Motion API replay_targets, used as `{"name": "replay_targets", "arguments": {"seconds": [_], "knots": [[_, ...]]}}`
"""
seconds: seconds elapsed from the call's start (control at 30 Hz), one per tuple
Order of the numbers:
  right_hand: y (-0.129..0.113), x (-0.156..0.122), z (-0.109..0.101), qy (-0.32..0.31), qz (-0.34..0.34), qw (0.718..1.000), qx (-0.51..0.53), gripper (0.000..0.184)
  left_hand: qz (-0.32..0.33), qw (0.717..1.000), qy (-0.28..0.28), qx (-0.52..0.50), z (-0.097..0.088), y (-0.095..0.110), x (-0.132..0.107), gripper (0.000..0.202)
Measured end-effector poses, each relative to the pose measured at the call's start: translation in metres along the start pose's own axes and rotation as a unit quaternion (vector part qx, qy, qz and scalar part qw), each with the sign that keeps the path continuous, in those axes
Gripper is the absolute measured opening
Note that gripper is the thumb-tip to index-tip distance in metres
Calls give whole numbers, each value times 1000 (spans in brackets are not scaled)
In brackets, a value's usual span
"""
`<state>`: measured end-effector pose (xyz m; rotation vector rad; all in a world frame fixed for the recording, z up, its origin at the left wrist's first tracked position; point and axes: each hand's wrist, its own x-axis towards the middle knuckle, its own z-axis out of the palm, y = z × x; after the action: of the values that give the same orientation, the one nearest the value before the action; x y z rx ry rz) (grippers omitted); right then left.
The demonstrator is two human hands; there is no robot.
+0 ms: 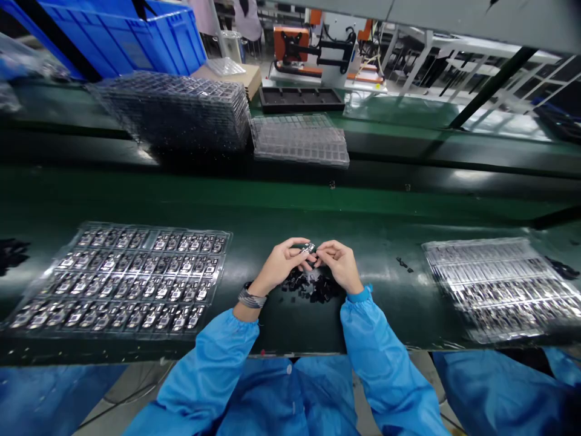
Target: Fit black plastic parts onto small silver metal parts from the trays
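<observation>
Two hands meet above the worktop (385, 321): our left hand's (282, 263) fingers pinch a small metallic part (309, 247), while our right hand's (339, 264) fingers bunch at its edge, gripping what we cannot tell. We seem to be doing fine handwork, so the next move calls for steadiness. Black pieces (323, 289) heap below, crowding us; a left tray (149, 241) and right tray (472, 251) flank us.

Left fingers (295, 241) hold a silvery part (309, 247) close to right fingers (331, 246), above black pieces (321, 289).
</observation>
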<state>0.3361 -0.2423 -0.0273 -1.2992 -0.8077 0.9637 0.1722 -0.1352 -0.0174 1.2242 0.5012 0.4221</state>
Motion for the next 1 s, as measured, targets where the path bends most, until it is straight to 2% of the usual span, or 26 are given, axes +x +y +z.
{"name": "replay_targets", "arguments": {"seconds": [0.23, 0.57, 0.77, 1.0], "knots": [[-1, -1, 0, -13, 8, 1000, 1, 34, -7, 1000, -9, -8, 5, -2, -1, 56], [-2, -1, -1, -20, 13, 1000, -19, 35, -17, 998, -44, 38, 2, -1, -1, 53], [-7, -2, -2, -23, 29, 999, 5, 39, -7, 998, -60, 34, 1, -1, -2, 52], [-8, -3, 2, -49, 50, 997, -13, 37, 46, 995, -22, 80, 9, -4, -5, 45]]}}
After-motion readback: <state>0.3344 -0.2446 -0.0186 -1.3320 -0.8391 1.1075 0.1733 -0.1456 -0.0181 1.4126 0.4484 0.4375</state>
